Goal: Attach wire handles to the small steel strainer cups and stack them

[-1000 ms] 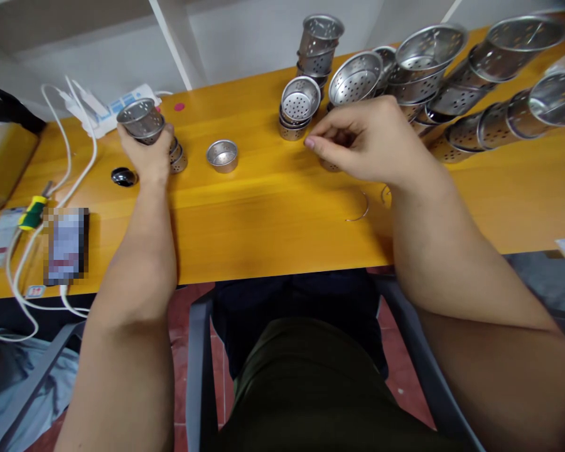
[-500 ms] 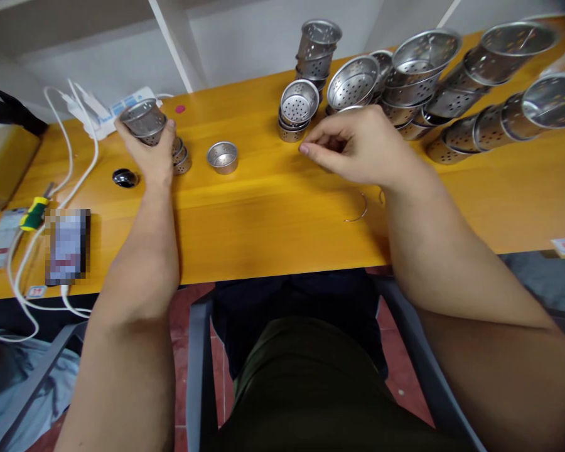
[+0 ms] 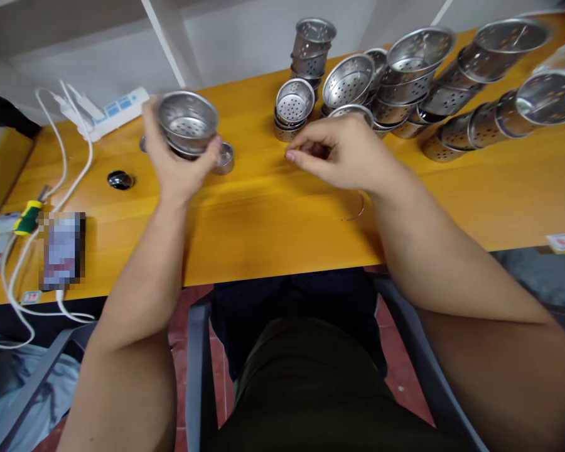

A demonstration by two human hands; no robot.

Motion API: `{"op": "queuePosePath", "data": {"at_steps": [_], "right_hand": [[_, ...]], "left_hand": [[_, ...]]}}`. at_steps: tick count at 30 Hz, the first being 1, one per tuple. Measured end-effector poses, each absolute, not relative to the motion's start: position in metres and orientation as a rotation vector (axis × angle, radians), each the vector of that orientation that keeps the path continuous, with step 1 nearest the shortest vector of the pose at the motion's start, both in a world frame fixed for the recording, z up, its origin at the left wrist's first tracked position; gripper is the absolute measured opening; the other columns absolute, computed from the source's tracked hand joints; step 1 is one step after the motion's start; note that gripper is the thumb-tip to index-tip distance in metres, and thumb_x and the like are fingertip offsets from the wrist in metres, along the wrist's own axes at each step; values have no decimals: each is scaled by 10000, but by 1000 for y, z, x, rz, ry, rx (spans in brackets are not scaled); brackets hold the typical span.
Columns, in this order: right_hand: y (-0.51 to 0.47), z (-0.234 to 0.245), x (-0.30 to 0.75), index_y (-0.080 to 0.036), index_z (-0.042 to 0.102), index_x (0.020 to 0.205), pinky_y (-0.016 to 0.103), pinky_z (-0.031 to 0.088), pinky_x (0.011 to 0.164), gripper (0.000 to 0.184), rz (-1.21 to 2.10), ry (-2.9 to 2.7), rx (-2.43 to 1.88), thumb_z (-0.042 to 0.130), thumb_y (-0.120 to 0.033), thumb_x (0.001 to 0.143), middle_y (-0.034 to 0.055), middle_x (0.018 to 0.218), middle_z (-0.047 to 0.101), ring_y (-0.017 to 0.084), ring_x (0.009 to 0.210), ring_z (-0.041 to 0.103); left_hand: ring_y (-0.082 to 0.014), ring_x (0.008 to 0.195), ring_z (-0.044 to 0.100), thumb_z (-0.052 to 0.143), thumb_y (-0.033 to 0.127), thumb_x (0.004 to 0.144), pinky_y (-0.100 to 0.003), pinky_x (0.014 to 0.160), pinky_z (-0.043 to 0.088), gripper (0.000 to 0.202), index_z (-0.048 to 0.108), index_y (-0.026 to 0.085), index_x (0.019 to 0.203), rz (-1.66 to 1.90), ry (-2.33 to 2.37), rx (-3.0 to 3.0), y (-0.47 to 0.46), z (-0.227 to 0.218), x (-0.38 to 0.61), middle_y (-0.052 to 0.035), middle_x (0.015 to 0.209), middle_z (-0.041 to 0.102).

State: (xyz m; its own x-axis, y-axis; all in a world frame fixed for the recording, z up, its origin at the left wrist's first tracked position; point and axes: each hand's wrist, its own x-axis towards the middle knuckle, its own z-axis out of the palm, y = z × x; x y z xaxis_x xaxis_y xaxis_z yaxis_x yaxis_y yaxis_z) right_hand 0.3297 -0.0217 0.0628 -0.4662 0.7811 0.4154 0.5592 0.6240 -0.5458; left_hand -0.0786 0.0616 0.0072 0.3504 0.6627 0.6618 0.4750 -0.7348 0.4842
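One mouth-up metal cup [image 3: 188, 123] fills the left hand [image 3: 177, 172], left of the right hand [image 3: 338, 152]; whether that narrow pinch holds anything, I can't tell.

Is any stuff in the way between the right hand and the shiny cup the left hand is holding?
Only a small cup, standing on the table between the right hand and the held cup, partly hidden by the left hand. It looks lower, so the way above seems open.
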Motion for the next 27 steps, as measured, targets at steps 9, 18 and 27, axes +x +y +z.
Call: {"op": "queuePosePath", "data": {"at_steps": [9, 18, 27], "right_hand": [[-30, 49, 294, -350, 573, 1909, 689, 628, 1318, 1000, 448, -2280, -993, 876, -807, 1073, 193, 1787, 688, 533, 1649, 646], [-14, 48, 324, -369, 765, 1646, 720, 622, 1297, 741, 442, -2410, -1120, 954, -724, 1024, 160, 1579, 782, 516, 1448, 738], [-8, 36, 321, -284, 810, 1481, 630, 639, 1203, 662, 416, -2494, -1141, 979, -729, 1021, 167, 1467, 806, 467, 1325, 782]], "left_hand": [[-422, 1468, 850, 998, 865, 939, -652, 1218, 722, 976, 524, 413, 1664, 1119, 792, 2521, 4, 3, 24, -99, 1597, 820], [-513, 1691, 670, 1112, 812, 792, -705, 1500, 517, 1163, 564, 383, 1724, 1334, 1155, 2300, 42, -15, -15, -140, 1715, 692], [-504, 1616, 705, 1071, 842, 817, -725, 1461, 550, 1100, 593, 387, 1697, 1359, 1134, 2304, 44, -17, -19, -134, 1664, 700]]}}
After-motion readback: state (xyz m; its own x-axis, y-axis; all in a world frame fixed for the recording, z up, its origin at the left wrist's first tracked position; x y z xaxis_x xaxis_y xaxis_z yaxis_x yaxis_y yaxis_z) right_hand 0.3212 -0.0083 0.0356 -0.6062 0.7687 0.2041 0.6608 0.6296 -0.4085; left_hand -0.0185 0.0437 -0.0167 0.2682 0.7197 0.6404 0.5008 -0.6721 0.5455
